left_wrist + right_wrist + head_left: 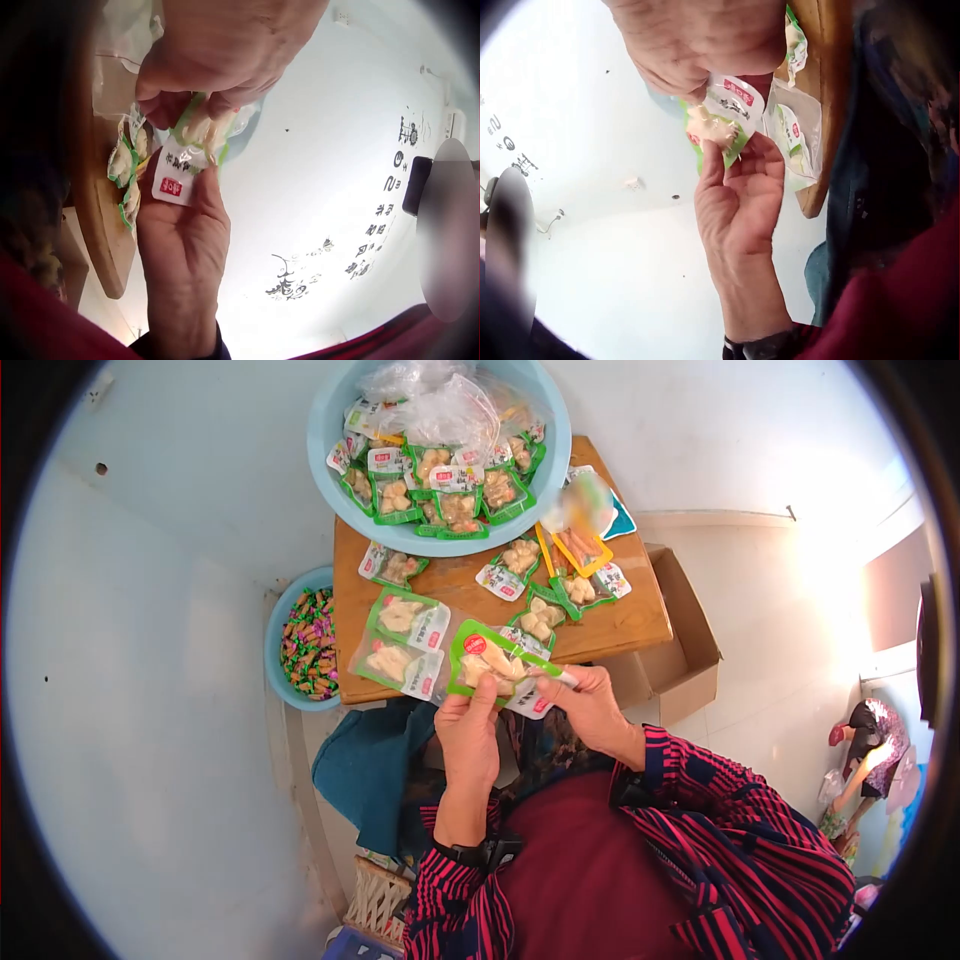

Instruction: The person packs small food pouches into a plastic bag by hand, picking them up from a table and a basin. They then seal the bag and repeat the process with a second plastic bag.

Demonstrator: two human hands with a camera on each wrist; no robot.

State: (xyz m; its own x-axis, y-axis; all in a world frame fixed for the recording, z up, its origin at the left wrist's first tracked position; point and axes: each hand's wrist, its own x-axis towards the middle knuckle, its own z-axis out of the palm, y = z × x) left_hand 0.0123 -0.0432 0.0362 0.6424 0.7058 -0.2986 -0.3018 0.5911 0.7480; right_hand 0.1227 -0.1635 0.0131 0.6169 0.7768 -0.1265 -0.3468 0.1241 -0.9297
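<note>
In the head view a green-edged packet [492, 663] of pale food pieces is held by both hands above the table's front edge. My left hand [467, 740] pinches its left end with the thumb on top; my right hand [598, 715] grips its right end. Below it shows a white part with a red label [540, 705]; whether this is a second packet I cannot tell. The left wrist view shows my right thumb on the white end [174, 176]. In the right wrist view my left hand [742, 202] holds the green end [712, 131].
A clear bag with two packets [400, 645] lies at the table's [455, 582] front left. Several loose packets lie behind. A blue basin [320, 460] of packets and clear plastic stands at the back, a smaller basin [275, 650] at left, a cardboard box [690, 620] at right.
</note>
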